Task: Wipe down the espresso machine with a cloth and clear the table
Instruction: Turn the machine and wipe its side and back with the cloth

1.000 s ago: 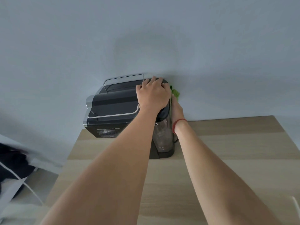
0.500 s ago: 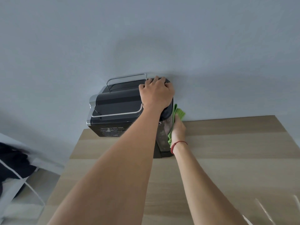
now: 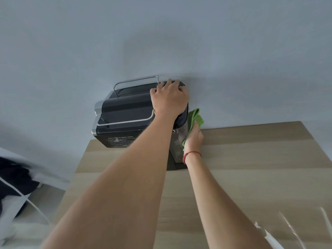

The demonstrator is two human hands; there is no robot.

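Note:
A black espresso machine [image 3: 125, 112] with chrome rails stands at the far edge of the wooden table [image 3: 251, 168], against the wall. My left hand [image 3: 169, 99] lies palm down on the machine's top right corner, gripping it. My right hand [image 3: 194, 141] presses a green cloth [image 3: 195, 119] against the machine's right side, where a clear water tank shows. A red string circles my right wrist.
A pale blue wall rises right behind the machine. Clear plastic wrap [image 3: 287, 234] lies at the table's near right corner. Off the table's left edge, dark and white items [image 3: 16, 186] with a white cable sit lower down.
My right hand with the cloth slid from the upper rear of the machine's right side down toward the table, then up slightly. My left hand stayed on top.

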